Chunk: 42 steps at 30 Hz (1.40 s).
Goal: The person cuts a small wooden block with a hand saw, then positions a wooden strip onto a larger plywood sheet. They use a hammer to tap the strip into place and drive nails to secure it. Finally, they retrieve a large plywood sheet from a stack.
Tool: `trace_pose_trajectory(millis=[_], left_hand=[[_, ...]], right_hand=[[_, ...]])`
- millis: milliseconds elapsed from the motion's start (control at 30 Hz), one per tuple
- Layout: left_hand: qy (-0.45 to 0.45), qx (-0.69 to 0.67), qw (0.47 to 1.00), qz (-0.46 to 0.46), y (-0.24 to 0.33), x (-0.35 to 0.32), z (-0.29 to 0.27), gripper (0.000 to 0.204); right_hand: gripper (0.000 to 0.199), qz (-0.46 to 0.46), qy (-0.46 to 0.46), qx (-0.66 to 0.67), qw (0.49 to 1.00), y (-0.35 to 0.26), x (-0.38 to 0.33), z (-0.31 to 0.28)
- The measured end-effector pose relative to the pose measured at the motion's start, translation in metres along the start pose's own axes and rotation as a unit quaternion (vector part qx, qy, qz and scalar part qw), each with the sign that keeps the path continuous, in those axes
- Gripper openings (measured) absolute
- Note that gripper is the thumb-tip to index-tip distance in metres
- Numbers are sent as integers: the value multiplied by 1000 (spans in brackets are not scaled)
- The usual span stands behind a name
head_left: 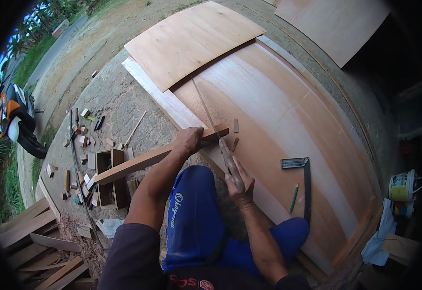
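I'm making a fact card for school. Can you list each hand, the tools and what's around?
Left hand: gripping a long wooden strip
Right hand: holding a handsaw by its handle
Saw blade: across the strip, near one end
On the large panel: green pencil, metal square
Beyond, left: motorcycle
Right side: bucket

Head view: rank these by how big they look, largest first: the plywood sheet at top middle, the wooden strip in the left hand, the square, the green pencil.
1. Plywood sheet
2. Wooden strip
3. Square
4. Green pencil, clearly the smallest
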<state>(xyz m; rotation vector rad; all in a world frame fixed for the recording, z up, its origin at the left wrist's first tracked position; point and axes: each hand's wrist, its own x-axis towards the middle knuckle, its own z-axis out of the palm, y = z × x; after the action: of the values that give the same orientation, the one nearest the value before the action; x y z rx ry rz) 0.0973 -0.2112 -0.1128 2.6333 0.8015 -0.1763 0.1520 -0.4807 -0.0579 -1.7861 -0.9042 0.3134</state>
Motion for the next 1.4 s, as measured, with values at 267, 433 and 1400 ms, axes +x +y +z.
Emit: trace_pose_trajectory(millis=[267, 433, 1400], left_hand=[[-68, -75, 995, -18, -8, 6, -18, 51], [-24, -26, 999, -8, 10, 2, -9, 47], [-24, 3, 1000, 0, -1, 3, -8, 51]], right_hand=[[55, 129, -134, -122, 975, -51, -183, -143], [51, -2, -16, -30, 999, 16, -30, -20], [54, 13, -18, -1, 1000, 14, -28, -9]])
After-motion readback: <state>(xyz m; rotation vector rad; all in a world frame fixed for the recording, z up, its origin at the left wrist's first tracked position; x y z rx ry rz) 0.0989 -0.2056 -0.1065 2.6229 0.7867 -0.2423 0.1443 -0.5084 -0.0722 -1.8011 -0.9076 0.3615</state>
